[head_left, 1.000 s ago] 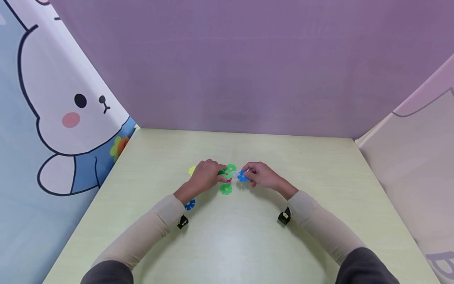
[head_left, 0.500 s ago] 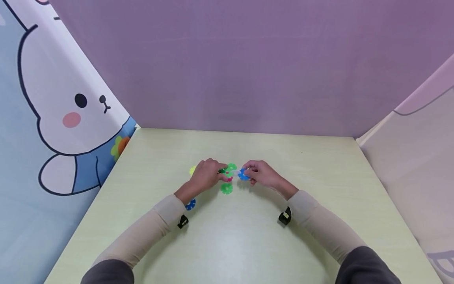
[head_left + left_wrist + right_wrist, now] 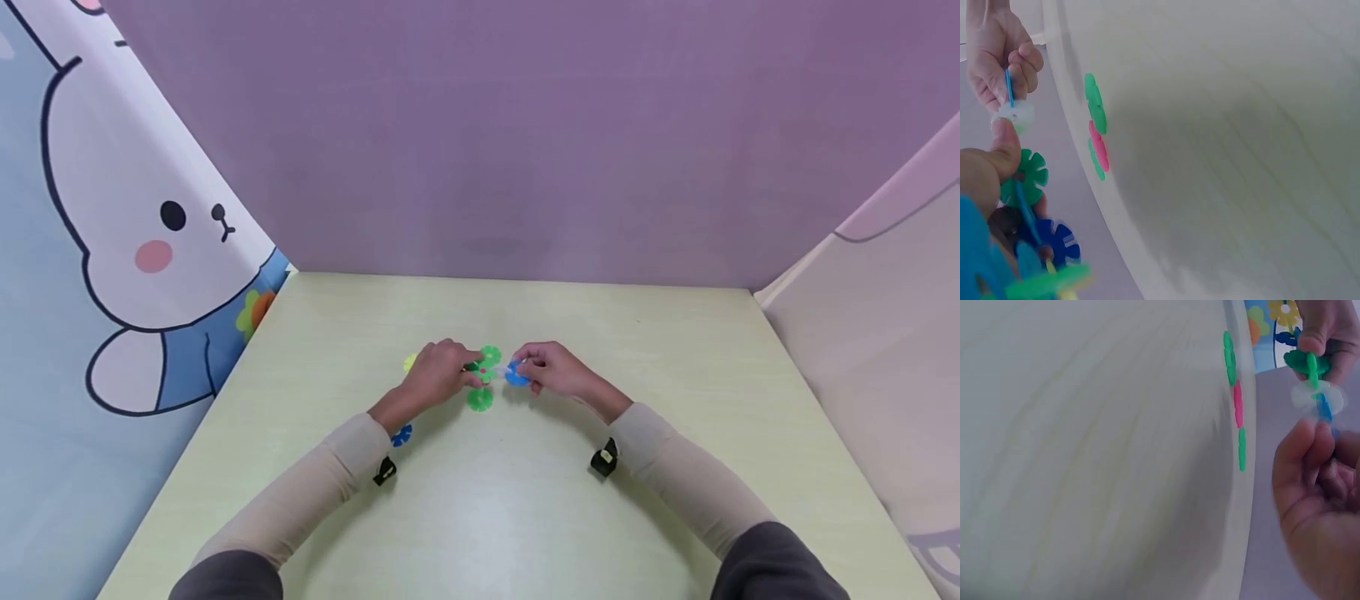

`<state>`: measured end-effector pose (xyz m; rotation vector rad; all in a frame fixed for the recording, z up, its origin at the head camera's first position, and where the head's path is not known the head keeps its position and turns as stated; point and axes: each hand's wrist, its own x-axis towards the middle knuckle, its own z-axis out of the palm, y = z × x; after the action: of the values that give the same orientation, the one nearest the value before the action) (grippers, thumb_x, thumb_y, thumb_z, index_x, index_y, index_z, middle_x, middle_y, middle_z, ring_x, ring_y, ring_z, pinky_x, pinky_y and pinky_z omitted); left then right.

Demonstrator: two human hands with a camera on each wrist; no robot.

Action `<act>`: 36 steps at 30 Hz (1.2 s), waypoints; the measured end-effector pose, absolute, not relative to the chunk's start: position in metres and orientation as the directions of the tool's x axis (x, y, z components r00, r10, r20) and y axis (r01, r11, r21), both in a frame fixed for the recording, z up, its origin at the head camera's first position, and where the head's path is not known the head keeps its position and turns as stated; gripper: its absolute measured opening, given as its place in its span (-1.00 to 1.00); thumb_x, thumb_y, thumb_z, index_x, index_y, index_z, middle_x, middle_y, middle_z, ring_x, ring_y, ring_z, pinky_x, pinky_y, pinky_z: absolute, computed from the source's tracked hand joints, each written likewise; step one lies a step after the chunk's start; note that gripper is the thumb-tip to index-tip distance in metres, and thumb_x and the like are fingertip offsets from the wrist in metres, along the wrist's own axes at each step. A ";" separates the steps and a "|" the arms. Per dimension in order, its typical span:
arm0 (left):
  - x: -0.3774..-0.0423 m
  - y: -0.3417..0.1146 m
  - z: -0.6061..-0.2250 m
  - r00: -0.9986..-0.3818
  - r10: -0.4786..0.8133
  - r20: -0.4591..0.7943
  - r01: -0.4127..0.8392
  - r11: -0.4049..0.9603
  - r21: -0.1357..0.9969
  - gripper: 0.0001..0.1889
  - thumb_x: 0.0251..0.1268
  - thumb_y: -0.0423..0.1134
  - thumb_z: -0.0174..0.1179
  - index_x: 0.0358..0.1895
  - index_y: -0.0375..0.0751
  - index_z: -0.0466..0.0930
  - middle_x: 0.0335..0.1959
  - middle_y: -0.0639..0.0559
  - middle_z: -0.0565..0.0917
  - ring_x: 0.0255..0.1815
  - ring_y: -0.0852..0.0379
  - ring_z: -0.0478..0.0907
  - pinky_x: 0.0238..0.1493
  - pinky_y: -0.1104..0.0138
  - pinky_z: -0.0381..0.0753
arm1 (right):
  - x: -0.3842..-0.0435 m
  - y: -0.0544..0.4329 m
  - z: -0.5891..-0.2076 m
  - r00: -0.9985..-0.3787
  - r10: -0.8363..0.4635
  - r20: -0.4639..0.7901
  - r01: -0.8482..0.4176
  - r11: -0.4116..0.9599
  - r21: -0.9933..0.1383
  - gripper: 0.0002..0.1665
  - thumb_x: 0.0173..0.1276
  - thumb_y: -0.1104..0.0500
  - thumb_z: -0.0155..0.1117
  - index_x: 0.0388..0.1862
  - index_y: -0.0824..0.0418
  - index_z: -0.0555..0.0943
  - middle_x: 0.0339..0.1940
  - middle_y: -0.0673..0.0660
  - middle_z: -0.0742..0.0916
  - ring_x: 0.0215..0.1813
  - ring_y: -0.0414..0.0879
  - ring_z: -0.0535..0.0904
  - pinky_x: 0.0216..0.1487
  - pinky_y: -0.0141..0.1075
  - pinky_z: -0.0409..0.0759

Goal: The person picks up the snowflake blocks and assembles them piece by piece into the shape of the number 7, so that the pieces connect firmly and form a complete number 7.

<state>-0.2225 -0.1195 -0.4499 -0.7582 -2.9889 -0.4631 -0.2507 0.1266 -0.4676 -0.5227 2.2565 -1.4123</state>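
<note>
My left hand grips a chain of interlocking snowflake discs, among them a green disc and a dark blue disc. At the chain's right end is a translucent white disc, with the left thumb against it in the left wrist view. My right hand pinches a blue disc between thumb and fingers. Its edge meets the white disc, roughly crosswise. How deep their slots sit in each other I cannot tell. The hands hold all this above the table.
On the pale table lie a green disc, a pink disc and another green disc in a row. A yellow disc and a blue disc show beside the left hand and wrist. A purple panel stands behind.
Both hands stay nearly in place. The blue disc in the right hand dips and tilts slightly. In the head view the pink disc is more covered now by the held pieces.
</note>
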 end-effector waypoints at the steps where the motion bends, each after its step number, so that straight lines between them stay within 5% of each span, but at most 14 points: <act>1: -0.222 -0.119 -0.450 -0.880 0.466 0.088 0.471 0.836 0.281 -0.45 0.20 0.06 0.42 0.24 -0.08 0.68 -0.03 -0.02 0.81 -0.14 0.02 0.63 -0.07 0.13 0.64 | -0.250 0.126 -0.467 -0.838 -0.525 -0.153 -0.090 0.409 -0.908 -0.81 0.58 0.28 0.13 0.00 0.35 0.63 -0.38 0.09 0.70 -0.48 -0.11 0.58 -0.35 -0.27 0.70; 9: -0.224 -0.120 -0.442 -0.885 0.458 0.085 0.462 0.840 0.285 -0.45 0.20 0.06 0.43 0.23 -0.07 0.69 -0.05 -0.01 0.80 -0.17 0.02 0.58 -0.06 0.11 0.61 | -0.248 0.123 -0.464 -0.849 -0.514 -0.124 -0.113 0.404 -0.908 -0.82 0.58 0.31 0.11 0.00 0.35 0.61 -0.37 0.10 0.69 -0.46 -0.13 0.58 -0.36 -0.32 0.70; 23: -0.223 -0.116 -0.432 -0.881 0.472 -0.010 0.456 0.857 0.241 -0.31 0.34 0.20 0.30 0.44 -0.04 0.45 0.34 -0.08 0.52 0.41 -0.13 0.40 0.46 -0.12 0.33 | -0.250 0.119 -0.464 -0.859 -0.486 -0.162 -0.030 0.364 -0.931 -0.75 0.60 0.25 0.10 0.09 0.37 0.59 -0.35 0.08 0.68 -0.42 -0.15 0.58 -0.33 -0.35 0.70; 36: -0.225 -0.096 -0.440 -0.837 0.545 0.051 0.542 0.813 0.213 -0.33 0.31 0.26 0.28 0.42 0.08 0.48 0.28 0.03 0.64 0.32 -0.05 0.51 0.40 -0.11 0.37 | -0.247 0.113 -0.461 -0.859 -0.484 -0.169 -0.006 0.340 -0.940 -0.73 0.60 0.28 0.09 0.10 0.46 0.56 -0.28 0.15 0.70 -0.44 -0.18 0.56 -0.33 -0.36 0.71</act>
<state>-0.2250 -0.0958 -0.4395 -0.9000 -3.0026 -0.3469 -0.2472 0.1134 -0.4608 -0.4302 2.1886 -1.5326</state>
